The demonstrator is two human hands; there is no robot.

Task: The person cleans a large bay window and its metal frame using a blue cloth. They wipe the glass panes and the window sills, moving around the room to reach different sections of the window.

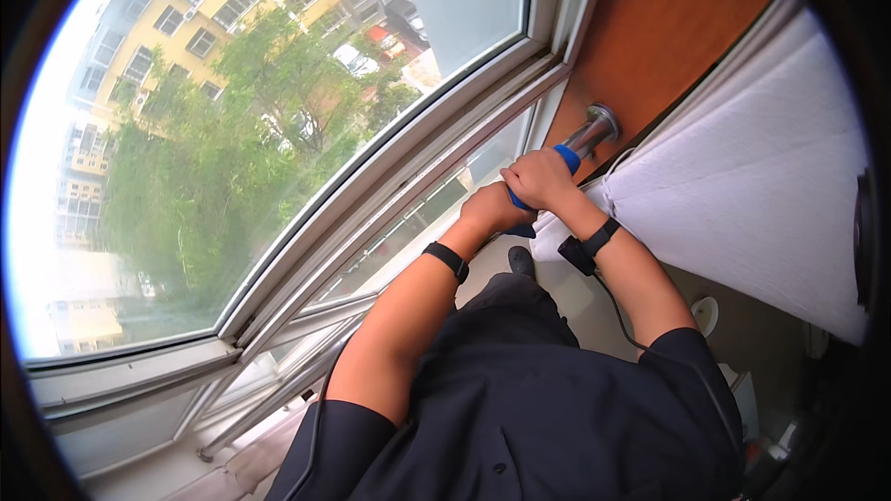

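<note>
A chrome metal rail comes out of a round flange on the orange-brown wood panel. Blue cloth is wrapped around the rail just below the flange, and part of it hangs under my hands. My right hand is closed over the blue cloth nearer to the flange. Against it, my left hand is closed on the cloth and rail lower down. Black bands circle both wrists, and the right one carries a small black device with a cable.
A large window with a white frame runs along the left, with trees and buildings outside. The orange-brown panel stands ahead. A white curtain hangs at the right. A metal rail end meets the sill at lower left.
</note>
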